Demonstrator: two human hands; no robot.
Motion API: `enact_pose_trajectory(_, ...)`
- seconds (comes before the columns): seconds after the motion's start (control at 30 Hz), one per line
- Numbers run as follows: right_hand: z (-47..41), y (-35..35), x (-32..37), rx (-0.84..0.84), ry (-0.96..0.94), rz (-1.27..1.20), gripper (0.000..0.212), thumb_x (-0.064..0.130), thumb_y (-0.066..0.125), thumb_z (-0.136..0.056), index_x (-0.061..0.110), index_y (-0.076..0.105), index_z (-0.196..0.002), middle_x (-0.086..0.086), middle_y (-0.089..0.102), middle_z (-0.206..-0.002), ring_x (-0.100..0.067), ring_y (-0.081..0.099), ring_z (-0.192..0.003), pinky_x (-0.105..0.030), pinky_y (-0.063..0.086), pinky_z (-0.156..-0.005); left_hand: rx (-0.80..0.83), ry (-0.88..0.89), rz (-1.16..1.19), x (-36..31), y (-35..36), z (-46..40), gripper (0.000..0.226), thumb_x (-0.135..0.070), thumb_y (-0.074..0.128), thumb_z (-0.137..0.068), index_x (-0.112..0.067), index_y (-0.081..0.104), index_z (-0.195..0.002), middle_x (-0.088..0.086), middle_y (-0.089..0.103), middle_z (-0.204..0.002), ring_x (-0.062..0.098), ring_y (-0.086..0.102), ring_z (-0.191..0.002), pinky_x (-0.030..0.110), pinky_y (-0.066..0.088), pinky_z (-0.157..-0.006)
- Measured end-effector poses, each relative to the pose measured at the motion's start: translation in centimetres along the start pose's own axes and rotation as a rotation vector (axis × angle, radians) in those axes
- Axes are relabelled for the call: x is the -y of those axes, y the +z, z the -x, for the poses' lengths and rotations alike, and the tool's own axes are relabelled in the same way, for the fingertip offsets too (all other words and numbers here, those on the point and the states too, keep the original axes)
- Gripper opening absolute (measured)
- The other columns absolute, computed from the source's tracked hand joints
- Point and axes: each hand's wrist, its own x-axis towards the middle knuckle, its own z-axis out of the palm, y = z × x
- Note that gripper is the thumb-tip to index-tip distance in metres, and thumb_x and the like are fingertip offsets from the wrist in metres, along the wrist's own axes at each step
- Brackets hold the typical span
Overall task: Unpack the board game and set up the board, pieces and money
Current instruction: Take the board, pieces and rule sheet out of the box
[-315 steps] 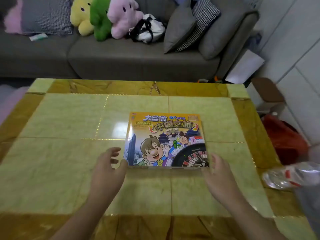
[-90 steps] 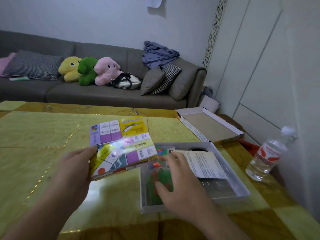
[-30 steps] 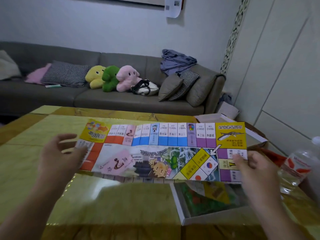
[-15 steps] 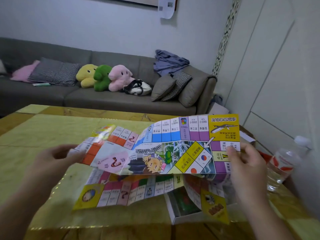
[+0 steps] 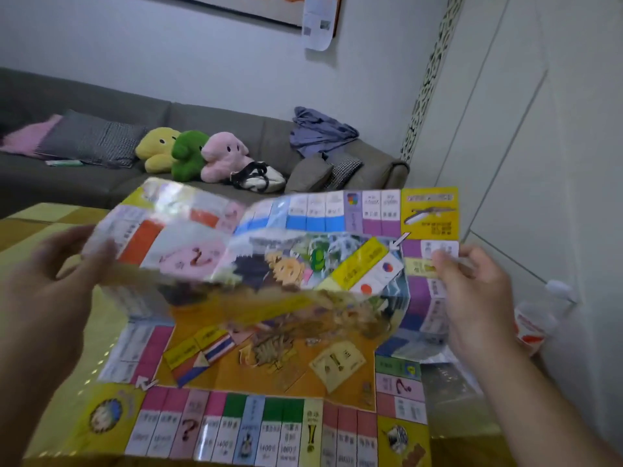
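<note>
1. Unfolding is the step judged to be in hand: the paper game board (image 5: 269, 298) is spread across the centre of the frame, held in the air at its upper part while its lower part already lies on the yellow table (image 5: 40, 214).
2. Left hand (image 5: 50, 291): at the left edge of the frame, grasping the upper left side of the board. Motion blur hides the exact finger placement; the thumb side appears to pinch the sheet.
3. Right hand (image 5: 478, 298): at the right of the frame, pinching the upper right side edge of the board, fingertips (image 5: 448, 261) on the printed face just below the yellow aeroplane corner.
4. Key relation: the board lies between the two hands, its held upper edge running left to right across the frame. A horizontal crease across the middle leaves the upper half tilted up toward the camera and the lower half flat. Both hands sit at about equal height, one at each end of that edge; neither is clearly nearer.
5. Next move, as a judgement: lower the upper half away and down, both hands together, so the sheet lies flat.
6. Risk: the thin sheet may buckle at the crease.
7. Surroundings: a plastic bottle (image 5: 536, 318) stands at the right, near the right hand; a grey sofa (image 5: 269, 143) with plush toys (image 5: 192, 156) fills the upper left.
</note>
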Motion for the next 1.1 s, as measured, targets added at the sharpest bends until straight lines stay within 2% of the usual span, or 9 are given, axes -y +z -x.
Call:
enact_pose_trajectory(0.1,-1.4,1.0,0.5,-0.052,-0.007,0.007,0.011,0.019,0.073,-0.097,0.022,0.071,-0.087,-0.004,0.08,-0.088,-0.024,0.077,-0.077,-0.061,0.064,-0.079,0.001,-0.088,0.206,-1.8,0.9,0.5,0.045,-0.027,0.072,-0.096,-0.023,0.061,-0.139,-0.001,0.069,-0.132,0.02,0.067,-0.122,0.04,0.052,-0.106)
enact_pose_trajectory(0.23,-2.0,3.4,1.0,-0.025,0.036,-0.008,0.016,0.019,0.073,-0.097,0.025,0.066,-0.084,0.002,0.077,-0.088,-0.015,0.077,-0.074,-0.054,0.065,-0.079,0.007,-0.07,0.186,-3.1,0.1,0.9,0.066,0.011,0.062,-0.093,-0.012,0.044,-0.152,-0.002,0.062,-0.136,0.006,0.067,-0.112,0.02,0.056,-0.09)
enact_pose_trajectory(0.37,-2.1,6.4,1.1,-0.002,0.116,-0.03,0.016,0.019,0.071,-0.099,0.026,0.064,-0.087,0.0,0.077,-0.095,-0.015,0.078,-0.08,-0.05,0.066,-0.079,0.016,-0.022,-0.047,-2.8,-1.6,1.0,0.078,-0.006,0.073,-0.088,-0.033,0.039,-0.154,-0.011,0.049,-0.149,0.006,0.048,-0.139,0.04,0.043,-0.116)
enact_pose_trajectory(0.47,-1.8,8.8,1.1,0.043,0.141,-0.057,0.018,0.019,0.072,-0.097,0.024,0.068,-0.08,-0.002,0.076,-0.084,-0.021,0.078,-0.079,-0.059,0.064,-0.077,0.031,0.06,-0.251,-2.4,-1.7,1.2,0.071,-0.009,0.073,-0.089,-0.039,0.044,-0.146,-0.007,0.036,-0.156,0.01,0.041,-0.142,0.036,0.037,-0.12)
enact_pose_trajectory(0.6,-1.0,12.6,0.8,0.129,0.2,-0.083,0.016,0.014,0.065,-0.102,0.018,0.064,-0.087,-0.01,0.078,-0.091,-0.027,0.08,-0.08,-0.058,0.065,-0.071,0.393,0.015,-0.481,-0.8,0.6,2.5,0.047,-0.023,0.071,-0.094,-0.024,0.055,-0.138,-0.002,0.042,-0.149,0.018,0.053,-0.131,0.047,0.049,-0.111)
enact_pose_trajectory(0.73,0.5,17.1,0.8,0.208,0.197,-0.038,0.015,0.013,0.063,-0.103,0.016,0.065,-0.089,-0.01,0.079,-0.09,-0.025,0.08,-0.075,-0.054,0.066,-0.068,0.771,-0.087,-0.818,2.5,2.0,4.9,0.083,-0.055,0.063,-0.094,-0.035,0.021,-0.163,-0.009,0.011,-0.172,0.022,0.019,-0.157,0.053,0.027,-0.125)
enact_pose_trajectory(0.8,0.9,18.8,0.7,0.237,0.202,-0.026,0.011,0.014,0.062,-0.104,0.015,0.066,-0.094,-0.008,0.079,-0.09,-0.023,0.079,-0.073,-0.05,0.067,-0.068,0.867,-0.154,-0.911,4.2,1.9,5.3,0.084,-0.059,0.055,-0.098,-0.042,0.006,-0.164,-0.012,-0.004,-0.173,0.023,0.006,-0.16,0.057,0.019,-0.127)
enact_pose_trajectory(0.97,1.0,21.2,-0.1,0.269,0.21,-0.009,0.009,0.018,0.061,-0.106,0.014,0.066,-0.1,-0.007,0.08,-0.092,-0.022,0.08,-0.074,-0.049,0.067,-0.069,1.064,-0.189,-1.094,6.4,0.9,5.1,0.081,-0.062,0.043,-0.102,-0.044,-0.007,-0.163,-0.014,-0.008,-0.173,0.025,-0.002,-0.16,0.057,0.011,-0.129)
enact_pose_trajectory(1.1,-0.8,22.1,-1.5,0.191,0.182,0.033,0.011,0.026,0.061,-0.105,0.019,0.062,-0.098,-0.004,0.08,-0.094,-0.02,0.08,-0.077,-0.046,0.067,-0.072,1.112,-0.185,-1.24,4.5,1.7,5.9,0.081,-0.053,0.046,-0.104,-0.032,0.0,-0.166,-0.003,0.004,-0.174,0.031,0.007,-0.159,0.056,0.023,-0.125)
